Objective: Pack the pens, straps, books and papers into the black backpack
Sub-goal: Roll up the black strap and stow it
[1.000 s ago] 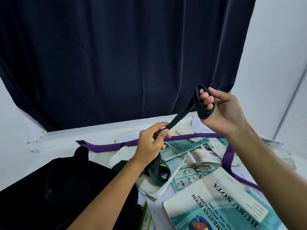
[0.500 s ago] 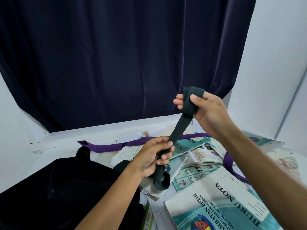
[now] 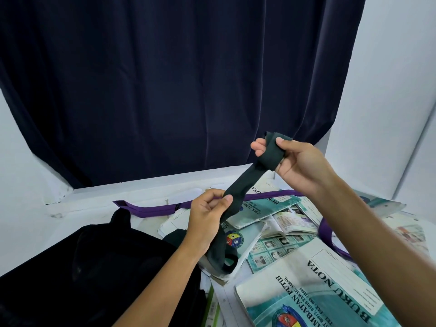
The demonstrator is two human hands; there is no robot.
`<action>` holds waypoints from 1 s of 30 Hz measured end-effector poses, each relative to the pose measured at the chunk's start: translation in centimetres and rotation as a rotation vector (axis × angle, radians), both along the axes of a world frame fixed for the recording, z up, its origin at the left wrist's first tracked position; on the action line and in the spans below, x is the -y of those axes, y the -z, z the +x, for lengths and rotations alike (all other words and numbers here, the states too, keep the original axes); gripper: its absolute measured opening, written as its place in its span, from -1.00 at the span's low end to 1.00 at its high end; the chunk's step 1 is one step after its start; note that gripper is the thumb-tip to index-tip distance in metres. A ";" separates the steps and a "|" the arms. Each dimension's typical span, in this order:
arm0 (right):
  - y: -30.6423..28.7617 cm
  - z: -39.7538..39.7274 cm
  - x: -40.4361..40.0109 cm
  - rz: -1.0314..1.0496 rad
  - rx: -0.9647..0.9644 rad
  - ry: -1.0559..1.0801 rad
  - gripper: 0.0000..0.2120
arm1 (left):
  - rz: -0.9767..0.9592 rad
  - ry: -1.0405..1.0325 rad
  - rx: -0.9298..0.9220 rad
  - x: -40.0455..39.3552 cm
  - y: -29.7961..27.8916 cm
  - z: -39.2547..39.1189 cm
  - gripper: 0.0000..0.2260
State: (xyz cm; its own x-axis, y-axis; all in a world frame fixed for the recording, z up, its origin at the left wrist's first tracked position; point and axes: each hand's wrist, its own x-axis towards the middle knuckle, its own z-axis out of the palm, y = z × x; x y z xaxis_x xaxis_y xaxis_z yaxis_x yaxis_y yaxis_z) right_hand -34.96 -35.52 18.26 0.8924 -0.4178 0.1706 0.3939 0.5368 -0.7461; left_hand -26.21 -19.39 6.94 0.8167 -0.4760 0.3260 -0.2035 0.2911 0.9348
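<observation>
- The black backpack (image 3: 94, 274) lies at the lower left of the frame, well apart from both raised hands. I cannot see its opening from here, so it should be found and spread before the bundle comes down.
- The left hand (image 3: 207, 218), just left of centre, has its fingers curled round the dark green strap (image 3: 238, 190) and pinches it mid-length. It works best as a guide, letting the strap slide through under light tension so each turn lies flat.
- The strap's free tail hangs below that hand and curls on a teal notebook (image 3: 238, 244), bottom centre. Lift it clear before winding on, or it may drag the papers.
- The right hand (image 3: 297, 161), right of centre and higher, holds the strap wrapped round its fingers, thumb pressed on the coil. Keep the thumb down so the loops do not spring open.
- A purple strap (image 3: 151, 208) lies across the books behind, unpacked.
</observation>
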 end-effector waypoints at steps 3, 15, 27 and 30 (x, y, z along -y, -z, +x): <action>0.2 0.0 0.0 -0.056 -0.007 0.022 -0.80 | 0.005 0.030 0.000 -0.1 -0.1 -0.6 -0.94; 3.3 1.4 0.0 -0.329 0.026 0.213 -0.80 | -0.033 0.132 -0.152 0.1 1.0 -1.9 -0.91; 4.6 -0.2 0.1 -1.435 -0.097 -0.021 -0.54 | 0.038 0.297 -0.372 -1.2 -2.2 -1.5 -0.71; 3.8 -0.8 0.0 -1.434 -0.276 -0.294 -0.60 | 0.167 0.383 -0.435 -2.1 -3.1 -0.4 -0.65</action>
